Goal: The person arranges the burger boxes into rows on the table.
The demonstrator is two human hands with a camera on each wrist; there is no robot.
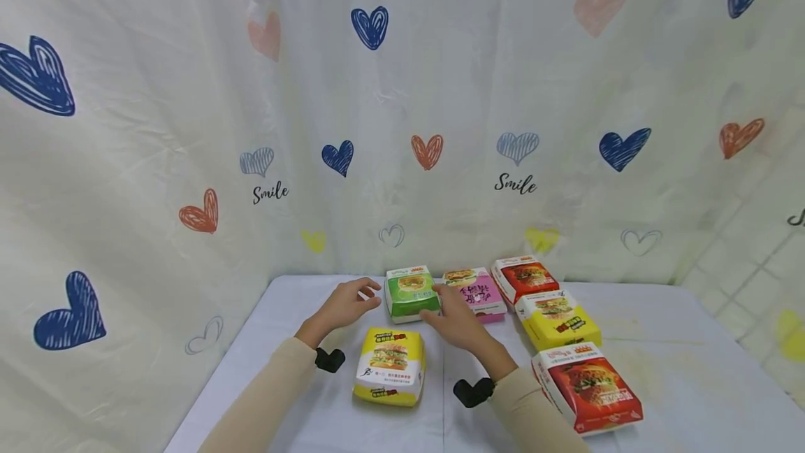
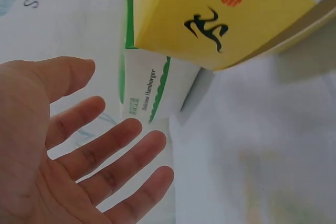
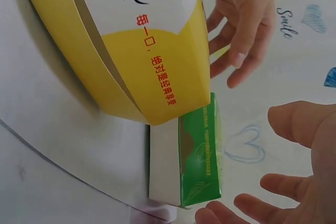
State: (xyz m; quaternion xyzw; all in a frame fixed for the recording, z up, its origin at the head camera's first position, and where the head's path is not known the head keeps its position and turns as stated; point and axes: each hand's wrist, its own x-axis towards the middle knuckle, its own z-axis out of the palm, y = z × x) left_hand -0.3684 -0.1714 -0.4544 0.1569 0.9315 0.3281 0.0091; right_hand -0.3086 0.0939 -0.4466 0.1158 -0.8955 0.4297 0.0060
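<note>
A green and white hamburger box (image 1: 410, 293) sits near the back of the white-covered table. My left hand (image 1: 344, 305) is just left of it, holding nothing; in the left wrist view its fingers (image 2: 113, 153) are spread apart. At the green box's right side, my right hand (image 1: 458, 320) overlaps its edge in the head view. The right wrist view shows that hand's thumb (image 3: 294, 123) and fingers spaced apart, with fingertips close to the end of the green box (image 3: 199, 156). Nearer me, between both forearms, lies a yellow and white burger box (image 1: 390, 367).
A pink burger box (image 1: 474, 291) stands right of the green one, partly behind my right hand. Further right, a red box (image 1: 524, 277), a yellow box (image 1: 558, 319) and another red box (image 1: 588, 386) form a slanting row. A heart-printed curtain (image 1: 402, 103) hangs behind the table.
</note>
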